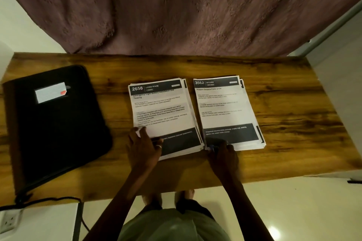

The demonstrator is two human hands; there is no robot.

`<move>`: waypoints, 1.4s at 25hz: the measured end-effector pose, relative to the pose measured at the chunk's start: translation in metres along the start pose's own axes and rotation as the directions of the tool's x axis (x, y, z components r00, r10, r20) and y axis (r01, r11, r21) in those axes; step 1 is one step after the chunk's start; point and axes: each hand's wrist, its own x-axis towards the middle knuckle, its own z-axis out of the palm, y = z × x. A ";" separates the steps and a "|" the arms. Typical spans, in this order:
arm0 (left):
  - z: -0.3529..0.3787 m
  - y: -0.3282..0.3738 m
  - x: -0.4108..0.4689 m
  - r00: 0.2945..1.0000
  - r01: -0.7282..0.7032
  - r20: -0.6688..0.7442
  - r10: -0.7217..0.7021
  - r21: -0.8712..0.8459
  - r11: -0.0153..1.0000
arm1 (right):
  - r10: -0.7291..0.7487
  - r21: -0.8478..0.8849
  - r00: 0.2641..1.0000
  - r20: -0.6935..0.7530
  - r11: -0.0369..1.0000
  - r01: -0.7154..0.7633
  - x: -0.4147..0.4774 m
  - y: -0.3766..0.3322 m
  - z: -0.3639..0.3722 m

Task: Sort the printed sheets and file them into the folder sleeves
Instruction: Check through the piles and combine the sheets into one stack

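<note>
Two stacks of printed sheets lie side by side on the wooden table [274, 94]. The left stack [166, 111] is headed "2658 LIVING ROOM", the right stack [225, 107] "3562 KITCHEN". My left hand [144, 146] rests on the left stack's near left corner, thumb and fingers on the top sheet. My right hand [223, 152] is at the near left corner of the right stack, fingers on its edge; the hand is blurred. A closed black folder [58, 129] with a white label lies at the table's left.
A mauve curtain [186, 10] hangs behind the table. A black cable [49, 199] runs from the folder's near corner to a socket strip [8, 221] at the lower left. Pale floor lies beyond the table's right end and near edge.
</note>
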 end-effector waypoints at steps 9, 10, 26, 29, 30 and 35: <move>-0.001 0.010 -0.001 0.991 0.136 -0.005 -0.137 -0.079 0.987 | -0.249 -0.060 0.968 0.034 0.966 0.251 -0.007 0.026 -0.013; 0.000 0.009 0.000 0.990 0.140 -0.008 -0.141 -0.082 0.987 | -0.357 -0.097 0.932 0.055 0.928 0.361 -0.007 0.031 -0.015; 0.010 0.005 0.004 0.989 0.144 -0.012 -0.147 -0.114 0.983 | -0.392 -0.147 0.834 0.388 0.867 0.476 0.000 0.018 -0.048; 0.007 0.004 0.005 0.989 0.146 -0.008 -0.149 -0.135 0.980 | -0.422 -0.095 0.854 0.304 0.878 0.468 0.018 -0.022 -0.063; 0.005 0.002 0.007 0.990 0.135 -0.017 -0.139 -0.143 0.980 | -0.432 -0.024 0.868 0.245 0.892 0.451 0.025 -0.043 -0.062; -0.012 0.002 0.026 0.988 0.139 -0.033 -0.150 -0.218 0.966 | -0.535 -0.049 0.811 0.236 0.827 0.559 0.062 -0.120 0.005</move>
